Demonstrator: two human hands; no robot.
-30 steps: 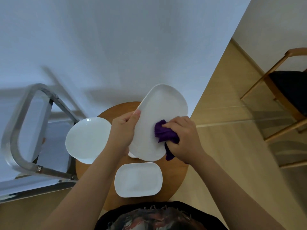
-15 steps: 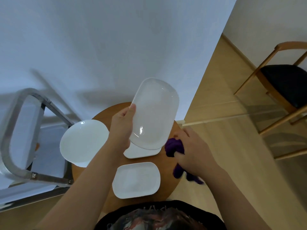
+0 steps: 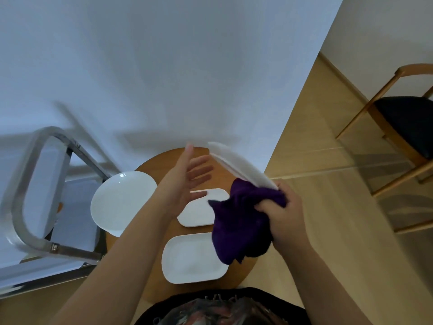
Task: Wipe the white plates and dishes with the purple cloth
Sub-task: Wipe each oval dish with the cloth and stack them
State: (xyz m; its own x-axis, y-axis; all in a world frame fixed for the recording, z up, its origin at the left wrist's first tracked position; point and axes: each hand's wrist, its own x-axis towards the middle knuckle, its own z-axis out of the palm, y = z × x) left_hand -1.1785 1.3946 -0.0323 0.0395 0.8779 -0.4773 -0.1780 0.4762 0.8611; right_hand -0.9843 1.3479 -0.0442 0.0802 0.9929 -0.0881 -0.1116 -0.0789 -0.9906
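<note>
I have one head-worn view, looking steeply down and forward, close over the round tabletop at frame centre, wall above.

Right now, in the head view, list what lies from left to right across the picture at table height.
Metal-framed chair → round white plate → open left hand → purple cloth → right hand gripping that cloth and the tilted white oblong dish → wooden chair with a dark seat.
</note>
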